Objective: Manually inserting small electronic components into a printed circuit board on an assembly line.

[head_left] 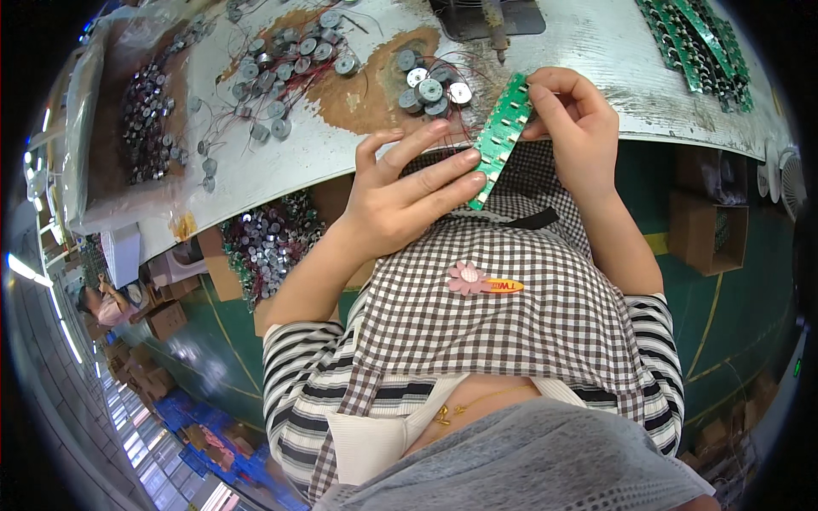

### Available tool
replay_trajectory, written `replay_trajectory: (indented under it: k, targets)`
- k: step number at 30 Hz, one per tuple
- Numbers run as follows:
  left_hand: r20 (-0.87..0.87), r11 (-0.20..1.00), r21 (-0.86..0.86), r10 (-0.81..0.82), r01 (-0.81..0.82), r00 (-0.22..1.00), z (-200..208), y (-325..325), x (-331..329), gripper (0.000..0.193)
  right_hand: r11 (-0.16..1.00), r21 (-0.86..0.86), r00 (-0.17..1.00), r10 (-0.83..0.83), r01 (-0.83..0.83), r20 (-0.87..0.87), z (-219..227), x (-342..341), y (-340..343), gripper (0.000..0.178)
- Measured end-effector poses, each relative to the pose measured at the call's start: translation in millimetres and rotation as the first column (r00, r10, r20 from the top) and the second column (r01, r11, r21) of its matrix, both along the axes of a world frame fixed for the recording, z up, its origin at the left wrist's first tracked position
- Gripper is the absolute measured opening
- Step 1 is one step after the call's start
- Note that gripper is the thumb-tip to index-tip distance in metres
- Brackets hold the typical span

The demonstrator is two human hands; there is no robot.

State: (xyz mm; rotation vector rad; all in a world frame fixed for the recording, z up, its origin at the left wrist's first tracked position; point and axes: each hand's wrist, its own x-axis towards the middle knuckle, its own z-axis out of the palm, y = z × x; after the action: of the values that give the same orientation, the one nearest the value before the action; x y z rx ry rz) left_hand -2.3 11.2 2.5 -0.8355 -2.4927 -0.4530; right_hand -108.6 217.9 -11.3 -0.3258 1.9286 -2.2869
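Observation:
A long green circuit board panel (503,136) with rows of small pale metal parts is held tilted in front of my apron, just past the table's near edge. At its upper end, my right hand (579,128) pinches it between thumb and fingers. My left hand (400,187) has its index and middle fingertips on the lower left edge, and its thumb is hidden, apparently under the board. The other two left fingers are raised and apart. Close by on the table, a small pile of round silver motors (430,90) with thin red wires lies left of the board's top.
A soldering-iron-like rod (496,32) points down over a dark tray (532,19). More wired motors (290,64) are spread at the left, beside a plastic-lined box of motors (146,119). Stacked green boards (699,51) lie far right. Below the table stands an open carton (711,230).

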Motion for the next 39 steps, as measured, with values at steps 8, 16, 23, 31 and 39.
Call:
replay_trajectory:
  k: [8, 16, 23, 31, 39]
  targets:
    - [0.249, -0.168, 0.938, -0.280, -0.303, 0.927, 5, -20, -16, 0.015, 0.948, 0.259, 0.436, 0.157, 0.185, -0.886, 34, 30, -1, 0.026]
    - [0.285, 0.182, 0.938, 0.084, -0.296, 0.955, -9, 33, -33, 0.023, 0.971, 0.207, 0.897, 0.193, -0.118, -0.397, 16, 21, -56, 0.019]
    - [0.293, -0.256, 0.870, -0.418, -0.420, 0.860, -5, 15, -37, 0.015, 0.850, 0.458, 0.500, 0.287, 0.260, -0.817, 10, 16, -63, 0.011]
    - [0.302, -0.079, 0.944, -0.196, -0.322, 0.933, -20, 22, -24, 0.019, 0.886, 0.424, 0.548, 0.265, 0.185, -0.793, 11, 7, -71, 0.014]
    - [0.291, 0.014, 0.957, -0.078, -0.291, 0.954, -18, 30, -18, 0.021, 0.936, 0.320, 0.708, 0.127, 0.145, -0.695, 15, 3, -81, 0.019]
